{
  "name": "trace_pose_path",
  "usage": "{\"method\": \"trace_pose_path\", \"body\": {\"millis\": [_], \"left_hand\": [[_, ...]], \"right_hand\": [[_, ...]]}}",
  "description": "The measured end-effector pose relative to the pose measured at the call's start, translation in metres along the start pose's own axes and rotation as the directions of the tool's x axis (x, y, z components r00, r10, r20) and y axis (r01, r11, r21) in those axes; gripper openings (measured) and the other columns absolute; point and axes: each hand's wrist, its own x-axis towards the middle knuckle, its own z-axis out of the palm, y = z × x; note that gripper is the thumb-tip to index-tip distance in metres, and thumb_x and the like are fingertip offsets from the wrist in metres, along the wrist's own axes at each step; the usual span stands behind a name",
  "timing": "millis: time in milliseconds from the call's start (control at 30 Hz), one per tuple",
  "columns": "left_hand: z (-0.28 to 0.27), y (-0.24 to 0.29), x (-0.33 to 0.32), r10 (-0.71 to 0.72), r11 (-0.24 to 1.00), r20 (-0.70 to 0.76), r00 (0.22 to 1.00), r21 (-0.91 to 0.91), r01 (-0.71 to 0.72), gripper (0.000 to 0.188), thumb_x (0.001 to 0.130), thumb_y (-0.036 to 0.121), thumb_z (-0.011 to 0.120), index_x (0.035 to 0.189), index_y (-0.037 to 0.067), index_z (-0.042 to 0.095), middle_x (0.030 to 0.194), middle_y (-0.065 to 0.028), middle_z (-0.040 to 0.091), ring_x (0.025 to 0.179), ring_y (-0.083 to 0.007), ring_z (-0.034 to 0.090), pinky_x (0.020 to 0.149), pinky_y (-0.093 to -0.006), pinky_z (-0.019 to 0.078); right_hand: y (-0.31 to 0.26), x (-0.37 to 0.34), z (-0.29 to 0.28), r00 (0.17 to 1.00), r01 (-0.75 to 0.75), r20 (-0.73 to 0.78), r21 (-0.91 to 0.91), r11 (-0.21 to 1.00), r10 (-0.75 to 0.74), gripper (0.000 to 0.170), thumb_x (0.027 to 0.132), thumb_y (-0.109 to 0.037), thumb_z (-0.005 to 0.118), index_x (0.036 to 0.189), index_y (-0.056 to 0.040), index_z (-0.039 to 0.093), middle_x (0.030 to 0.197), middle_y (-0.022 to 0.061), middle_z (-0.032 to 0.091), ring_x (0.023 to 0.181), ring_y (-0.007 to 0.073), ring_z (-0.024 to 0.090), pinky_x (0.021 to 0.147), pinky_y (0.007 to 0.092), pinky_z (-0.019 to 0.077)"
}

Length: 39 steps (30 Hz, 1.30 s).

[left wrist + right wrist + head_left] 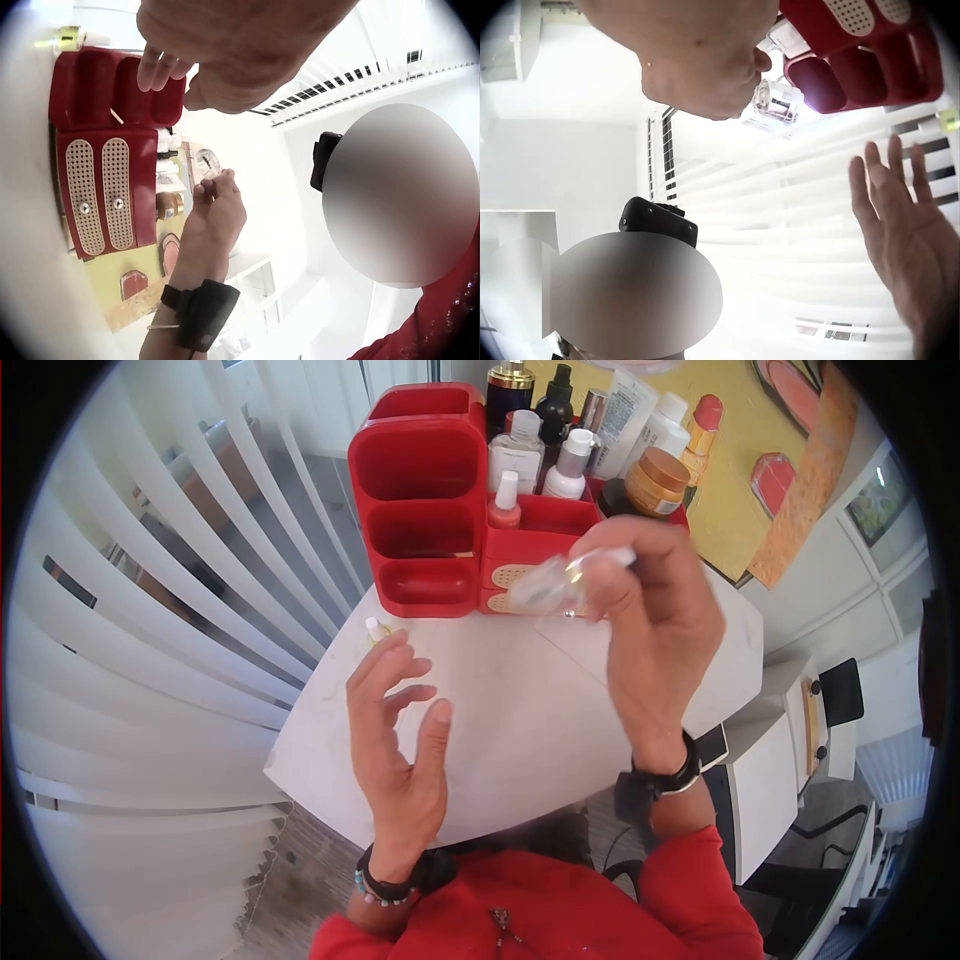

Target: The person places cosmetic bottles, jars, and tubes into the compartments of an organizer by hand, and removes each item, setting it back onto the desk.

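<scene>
In the head view the right hand (660, 620) pinches a small clear bottle (545, 588) with a white and gold top, held above the table before the red drawers. The bottle (776, 103) also shows beside the fingers in the right wrist view. The left hand (395, 730) is raised over the table with fingers loosely bent and nothing in them. Just past its fingertips a small bottle with a white cap (376, 628) and yellowish contents stands near the red organizer (425, 510).
Bottles, a tube (625, 425) and an amber jar (657, 482) crowd the organizer's top right. White blinds (150, 660) hang left of the white table (500, 760). A yellow painted board (730, 490) lies behind.
</scene>
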Motion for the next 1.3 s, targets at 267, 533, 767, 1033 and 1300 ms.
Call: {"method": "trace_pose_path", "body": {"millis": [267, 533, 767, 1033, 1300], "left_hand": [[0.025, 0.006, -0.005, 0.149, 0.987, -0.012, 0.989, -0.056, -0.150, 0.050, 0.100, 0.006, 0.081, 0.145, -0.001, 0.061, 0.145, -0.0185, 0.067, 0.125, -0.0286, 0.069, 0.101, -0.0391, 0.0577], [0.019, 0.006, -0.015, 0.014, 0.993, -0.067, 0.998, -0.117, -0.022, 0.040, 0.110, 0.022, 0.074, 0.140, -0.003, 0.065, 0.136, -0.0151, 0.070, 0.123, -0.0259, 0.069, 0.102, -0.0390, 0.0561], [-0.001, 0.000, -0.027, -0.096, 0.995, -0.053, 0.994, 0.018, 0.097, 0.043, 0.115, 0.028, 0.066, 0.144, -0.003, 0.061, 0.141, -0.0145, 0.067, 0.126, -0.0263, 0.067, 0.107, -0.0412, 0.0534], [-0.029, -0.017, -0.027, 0.081, 0.995, -0.402, 0.912, 0.078, -0.054, 0.036, 0.113, 0.016, 0.064, 0.144, -0.002, 0.057, 0.150, -0.0192, 0.060, 0.134, -0.0269, 0.060, 0.111, -0.0443, 0.0508], [-0.047, -0.023, -0.028, 0.073, 0.997, -0.377, 0.923, 0.059, -0.054, 0.029, 0.112, 0.007, 0.060, 0.140, 0.000, 0.061, 0.148, -0.0188, 0.060, 0.129, -0.0258, 0.061, 0.099, -0.0405, 0.0559]], "right_hand": [[0.003, -0.042, 0.009, 0.959, -0.223, 0.219, 0.202, 0.954, 0.178, 0.015, 0.104, -0.003, 0.077, 0.118, -0.0008, 0.071, 0.109, 0.0035, 0.072, 0.092, 0.0080, 0.069, 0.079, 0.0232, 0.0536], [0.015, -0.053, 0.013, 0.930, -0.229, 0.338, 0.216, 0.949, 0.147, 0.018, 0.108, -0.006, 0.074, 0.123, 0.0017, 0.070, 0.111, 0.0061, 0.073, 0.086, 0.0076, 0.062, 0.074, 0.0230, 0.0509], [0.013, -0.052, 0.027, 0.907, -0.180, 0.405, 0.123, 0.976, 0.117, 0.019, 0.103, -0.005, 0.073, 0.122, -0.0021, 0.070, 0.108, 0.0110, 0.071, 0.085, 0.0218, 0.072, 0.077, 0.0332, 0.0578], [0.053, -0.049, 0.099, 0.757, 0.324, 0.621, -0.086, 0.942, -0.204, 0.030, 0.091, 0.005, 0.069, 0.120, 0.0039, 0.060, 0.111, 0.0197, 0.065, 0.104, 0.0391, 0.067, 0.082, 0.0475, 0.0578], [0.074, -0.052, 0.143, 0.653, 0.493, 0.729, -0.206, 0.845, -0.204, 0.035, 0.085, 0.005, 0.070, 0.118, 0.0057, 0.061, 0.113, 0.0192, 0.065, 0.108, 0.0361, 0.067, 0.083, 0.0428, 0.0612]]}}
